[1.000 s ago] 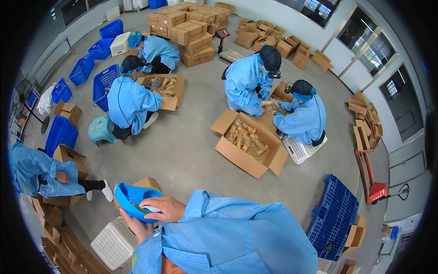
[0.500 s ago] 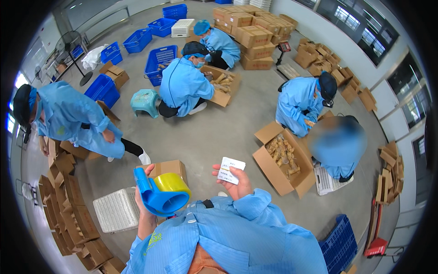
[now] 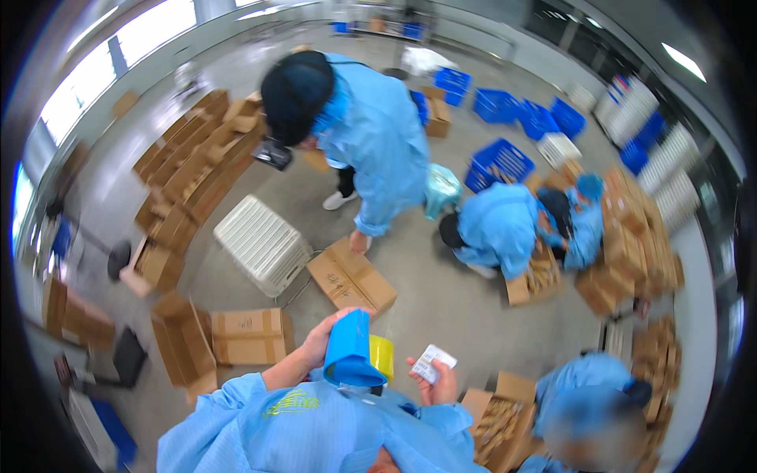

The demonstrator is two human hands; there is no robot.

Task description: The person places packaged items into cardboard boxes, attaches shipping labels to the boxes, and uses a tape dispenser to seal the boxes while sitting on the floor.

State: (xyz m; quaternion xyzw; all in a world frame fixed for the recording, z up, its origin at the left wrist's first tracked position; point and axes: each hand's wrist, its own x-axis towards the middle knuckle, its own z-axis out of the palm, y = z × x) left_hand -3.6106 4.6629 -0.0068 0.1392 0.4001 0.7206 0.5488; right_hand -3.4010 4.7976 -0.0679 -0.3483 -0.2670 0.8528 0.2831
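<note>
In front of my chest, my left hand (image 3: 318,337) grips a blue tape dispenser (image 3: 349,353) loaded with a roll of yellow tape (image 3: 382,356). To the right of it, my right hand (image 3: 443,386) pinches a small stack of white printed labels (image 3: 433,363) between thumb and fingers. A taped brown carton (image 3: 344,272) lies on the floor just beyond the dispenser. A co-worker (image 3: 378,134) in a blue smock bends over it, and that person's hand (image 3: 359,241) is at its far edge.
A white plastic crate (image 3: 264,244) sits left of the carton. Nearer are another carton (image 3: 251,335) and an open box (image 3: 180,335). Open boxes (image 3: 185,169) line the left. Co-workers (image 3: 501,225) crouch beside filled boxes (image 3: 498,426) on the right. Blue crates (image 3: 498,164) stand farther back.
My view has swung to the left, bringing the carton, white crate and bending co-worker toward the middle. That person now reaches down to the carton. Both my hands keep their hold.
</note>
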